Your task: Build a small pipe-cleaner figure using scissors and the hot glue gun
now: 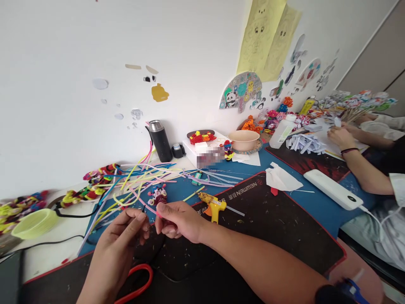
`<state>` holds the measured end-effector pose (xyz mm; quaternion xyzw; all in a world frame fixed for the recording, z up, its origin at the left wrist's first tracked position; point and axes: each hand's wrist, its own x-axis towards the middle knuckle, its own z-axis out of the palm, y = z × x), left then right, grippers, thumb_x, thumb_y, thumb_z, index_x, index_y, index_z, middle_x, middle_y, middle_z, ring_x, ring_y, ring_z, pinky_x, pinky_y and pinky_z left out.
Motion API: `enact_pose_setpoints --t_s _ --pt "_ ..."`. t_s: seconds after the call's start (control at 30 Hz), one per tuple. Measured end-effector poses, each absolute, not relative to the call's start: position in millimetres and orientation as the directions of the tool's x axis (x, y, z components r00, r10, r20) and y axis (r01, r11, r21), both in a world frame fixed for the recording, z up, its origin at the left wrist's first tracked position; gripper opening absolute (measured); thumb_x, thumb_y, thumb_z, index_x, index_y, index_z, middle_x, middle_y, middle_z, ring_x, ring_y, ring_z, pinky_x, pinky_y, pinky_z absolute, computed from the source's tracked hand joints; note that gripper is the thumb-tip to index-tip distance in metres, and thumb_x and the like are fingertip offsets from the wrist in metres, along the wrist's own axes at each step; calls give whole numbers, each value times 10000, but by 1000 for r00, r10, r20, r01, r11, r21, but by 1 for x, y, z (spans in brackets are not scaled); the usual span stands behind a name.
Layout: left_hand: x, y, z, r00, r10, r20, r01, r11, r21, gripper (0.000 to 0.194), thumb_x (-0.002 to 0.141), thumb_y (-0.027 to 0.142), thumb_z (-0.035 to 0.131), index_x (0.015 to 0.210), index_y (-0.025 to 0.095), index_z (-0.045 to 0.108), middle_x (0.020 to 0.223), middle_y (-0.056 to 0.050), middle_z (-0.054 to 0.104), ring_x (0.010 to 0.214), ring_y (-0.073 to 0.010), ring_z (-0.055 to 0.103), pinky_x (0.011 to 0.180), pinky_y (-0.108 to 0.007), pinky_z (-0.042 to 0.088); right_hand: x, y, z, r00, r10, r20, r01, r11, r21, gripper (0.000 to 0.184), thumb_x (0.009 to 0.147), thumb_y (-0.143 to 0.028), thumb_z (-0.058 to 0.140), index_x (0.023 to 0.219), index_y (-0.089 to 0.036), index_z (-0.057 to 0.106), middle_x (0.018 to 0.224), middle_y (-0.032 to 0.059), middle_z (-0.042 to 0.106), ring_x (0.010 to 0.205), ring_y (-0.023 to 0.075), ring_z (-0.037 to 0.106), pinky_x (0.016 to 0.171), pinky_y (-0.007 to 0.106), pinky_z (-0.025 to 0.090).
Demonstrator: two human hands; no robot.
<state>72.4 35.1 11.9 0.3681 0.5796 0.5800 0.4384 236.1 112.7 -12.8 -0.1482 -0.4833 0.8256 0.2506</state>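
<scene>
My left hand (125,232) is closed, with thumb and forefinger pinched at a small dark tip (144,208) too small to name. Close beside it, my right hand (180,220) is closed too, its thumb pressed on a small pink piece (158,215) mostly hidden by the fingers. A little figure of fuzzy craft stems (158,195) stands just behind the fingertips. Right of it lies a yellow glue gun (216,207) with a glue stick in its back. Red-handled scissors (148,276) lie partly under my left forearm.
Loose coloured fuzzy stems (126,179) spread across the blue table. Behind stand a black flask (160,141), a white box (190,148) and a beige bowl (244,140). A white power bank (332,190) lies at right, near another person's hand (340,137). A green basket (34,223) is at left.
</scene>
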Motion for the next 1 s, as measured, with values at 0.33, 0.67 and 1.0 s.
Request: enact_pose_setpoints --t_s 0.33,0.67,1.0 --pt "68 36 5 -332 939 -91 -117 55 992 450 688 618 961 740 228 743 642 -8 674 588 -165 561 536 -263 490 233 110 -22 -821 566 -75 -216 -430 -876 688 990 -797 630 888 -124 729 574 -80 456 457 59 278 486 290 138" --pt "72 35 11 -359 929 -86 -104 52 993 480 645 641 979 723 228 747 651 -1 647 595 -158 555 513 -244 484 234 112 -19 -821 571 -24 -277 -434 -857 669 839 -823 794 888 -173 646 621 -87 461 475 57 280 485 266 114" --pt "74 35 12 -334 934 -128 -102 99 990 545 599 689 985 723 220 737 611 4 623 577 -146 527 513 -236 463 231 108 -20 -749 657 -90 -165 -316 -934 672 776 -805 852 737 -197 570 627 -68 468 554 86 364 521 261 241"
